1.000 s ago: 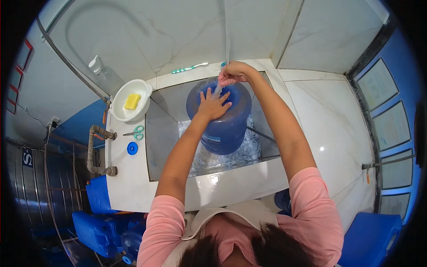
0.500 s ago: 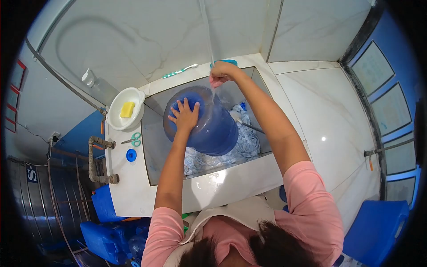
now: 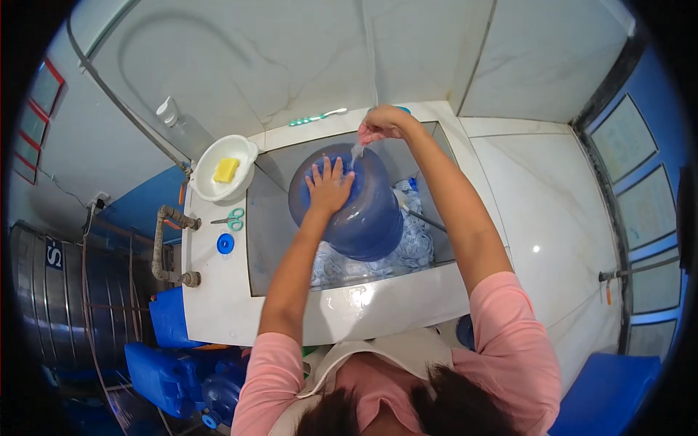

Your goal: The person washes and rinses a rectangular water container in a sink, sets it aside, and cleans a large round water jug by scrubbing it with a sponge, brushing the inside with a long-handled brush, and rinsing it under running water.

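Observation:
A large translucent blue water jug (image 3: 371, 229) stands tilted in the sink (image 3: 269, 218), its round end toward me. My left hand (image 3: 331, 187) lies on that end with fingers spread. Beyond it, my right hand (image 3: 384, 123) is closed around the lower end of a thin pale hose (image 3: 372, 65) that hangs from above. Clear water (image 3: 356, 154) runs from below my right fingers onto the jug. Under the jug lies a heap of crumpled whitish-blue material (image 3: 414, 243), partly hidden; I cannot make out exactly what it is.
On the left counter are a white basin (image 3: 207, 189) with a yellow sponge (image 3: 226, 171), green-handled scissors (image 3: 234, 219) and a blue cap (image 3: 225, 243). A toothbrush (image 3: 318, 117) lies along the back ledge, a pump bottle (image 3: 182, 127) beside the basin. Pipes (image 3: 161, 243) jut out at left.
The whole view has shifted, so the sink sits slightly further right and lower. My left hand is still on the jug, and my right hand still holds the hose with water running.

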The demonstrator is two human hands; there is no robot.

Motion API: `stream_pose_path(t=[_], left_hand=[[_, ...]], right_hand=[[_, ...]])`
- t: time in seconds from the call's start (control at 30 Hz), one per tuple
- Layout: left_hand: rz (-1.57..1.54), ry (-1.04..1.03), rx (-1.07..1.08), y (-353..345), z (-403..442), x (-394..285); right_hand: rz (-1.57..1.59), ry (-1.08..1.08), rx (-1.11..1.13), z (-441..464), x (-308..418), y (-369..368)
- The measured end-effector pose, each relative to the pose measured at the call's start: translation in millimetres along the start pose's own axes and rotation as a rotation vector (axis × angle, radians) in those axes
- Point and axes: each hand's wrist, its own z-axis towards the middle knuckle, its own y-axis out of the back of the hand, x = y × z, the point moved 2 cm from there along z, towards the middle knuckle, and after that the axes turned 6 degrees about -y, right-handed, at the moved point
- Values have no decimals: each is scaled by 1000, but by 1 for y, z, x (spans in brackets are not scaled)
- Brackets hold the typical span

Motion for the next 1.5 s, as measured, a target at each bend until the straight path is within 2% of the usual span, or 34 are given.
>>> stream_pose_path(t=[0.07,0.1,0.13,0.2,0.27,0.33,0.37,0.43,0.47,0.53,0.63,0.77,0.83,0.87,0.93,0.97,1.03,1.07,1.13,1.17,1.23,1.27,1.33,1.37,1.43,1.5], left_hand=[[35,108,35,0,7,-14],[67,-65,34,-2,1,-23],[70,-56,26,2,2,-21],[-126,-497,168,3,-3,-26],[-142,-438,108,2,6,-29],[88,107,37,-2,12,-36],[88,111,33,-1,11,-35],[-13,-299,145,-1,9,-37],[-11,-294,148,-2,10,-36],[-4,72,11,-6,22,-28],[-25,185,58,-12,24,-33],[1,294,1,-9,23,-27],[58,509,-71,-12,21,-30],[57,516,-72,-12,19,-30],[65,400,-21,-9,13,-30],[68,413,-25,-7,5,-27],[107,-106,1,-2,-8,-30],[112,-90,-4,3,-13,-23],[-88,-519,94,10,-21,-16],[-86,-509,89,10,-22,-17],[109,107,-101,5,-18,-13],[106,120,-105,2,-21,-12],[74,-222,20,9,-29,-21],[74,-203,16,13,-35,-24],[-3,-320,-3,11,-45,-28],[-68,-270,-33,2,-56,-36]], right_hand=[[78,-16,-4,-2,-2,-1],[65,-13,3,-3,-2,1],[78,7,4,-3,-1,2],[96,26,9,-5,-4,1],[55,10,-10,-11,-1,3],[17,34,-38,-12,-2,-2],[-18,50,-62,-13,-1,-4],[24,54,-45,-9,-1,-1],[78,54,-31,-6,-3,-2],[39,41,-29,-12,-2,-4],[16,38,-29,-14,1,0],[-28,74,-47,-18,3,-4],[-38,63,-30,-14,4,0],[-46,52,-14,-12,3,2],[-43,70,-27,-16,4,2],[-36,90,-45,-18,6,1],[-28,115,-62,-16,8,1],[-12,137,-92,-15,9,2],[-21,151,-60,-17,11,0],[-17,135,-80,-19,9,0],[24,110,-92,-19,5,0],[14,108,-83,-18,4,0],[113,135,-68,-16,3,-5],[103,132,-52,-15,1,-8],[111,147,-112,-4,-10,-9],[-932,388,-183,13,-39,-20]])
